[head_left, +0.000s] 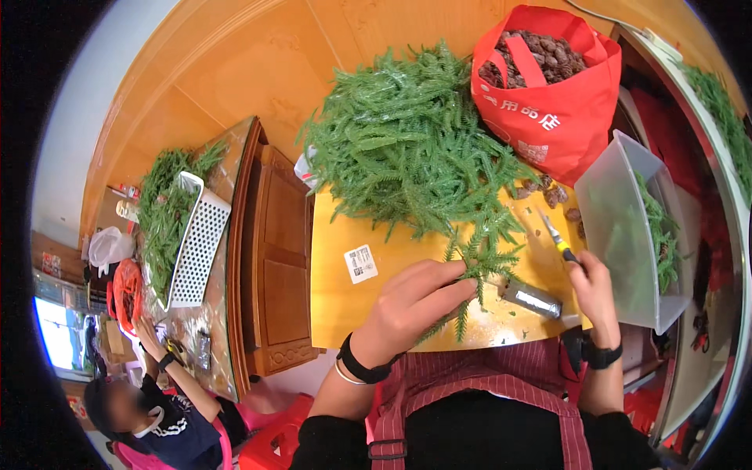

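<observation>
My left hand [411,301] is closed around a green artificial pine sprig [489,254], whose needles fan out past the fingertips. In my right hand [593,283] is a slim tool with a black-and-yellow handle [564,249]; its narrow pale tip points up and away, apart from the sprig. Between the hands, a small dark box with a shiny top [533,299] lies on the yellow tabletop [337,301]. Beyond my left hand rises a big heap of green pine sprigs [407,141]. Several loose pine cones [554,194] sit at the heap's right edge.
A red bag [540,117] full of pine cones stands at the back right. Right of the table is a translucent bin [627,235] holding sprigs. On the left, a person [168,423] sits at another table with a white perforated basket [200,243] and more greenery [163,211].
</observation>
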Demonstrator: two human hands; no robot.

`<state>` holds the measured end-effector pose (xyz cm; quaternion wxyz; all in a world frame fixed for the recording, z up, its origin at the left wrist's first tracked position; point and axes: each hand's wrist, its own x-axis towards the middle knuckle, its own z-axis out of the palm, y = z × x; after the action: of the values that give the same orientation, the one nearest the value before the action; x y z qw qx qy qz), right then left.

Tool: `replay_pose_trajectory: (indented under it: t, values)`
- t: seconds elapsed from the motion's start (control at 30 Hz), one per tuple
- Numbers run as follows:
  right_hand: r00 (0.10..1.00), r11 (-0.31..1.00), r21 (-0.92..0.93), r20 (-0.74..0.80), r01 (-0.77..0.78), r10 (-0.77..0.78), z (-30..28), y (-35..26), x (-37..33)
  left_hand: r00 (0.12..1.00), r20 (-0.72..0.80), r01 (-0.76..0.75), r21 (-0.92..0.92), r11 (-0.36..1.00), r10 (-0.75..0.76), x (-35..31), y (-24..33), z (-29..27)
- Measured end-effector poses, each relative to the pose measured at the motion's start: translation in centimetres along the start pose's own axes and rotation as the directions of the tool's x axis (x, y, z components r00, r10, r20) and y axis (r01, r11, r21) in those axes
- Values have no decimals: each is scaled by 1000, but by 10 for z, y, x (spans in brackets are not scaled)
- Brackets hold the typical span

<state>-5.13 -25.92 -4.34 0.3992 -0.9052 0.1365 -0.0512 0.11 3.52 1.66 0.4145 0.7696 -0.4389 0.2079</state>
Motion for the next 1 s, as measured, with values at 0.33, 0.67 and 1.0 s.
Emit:
replay_pose_trajectory:
  t: [0.33, 0.67, 1.0]
  values:
    - [896, 810, 461, 63, 364, -439, -29, -115, -18, 990, 124, -58, -69, 996, 67, 3, 8, 11]
    - [702, 689, 342, 108, 639, -704, -31, -135, 8, 963, 246, -94, -66, 993, 108, 11, 21, 3]
    - [697, 775, 479, 381, 413, -607, -19, -129, 9, 967, 223, -91, -154, 984, 125, 11, 23, 1]
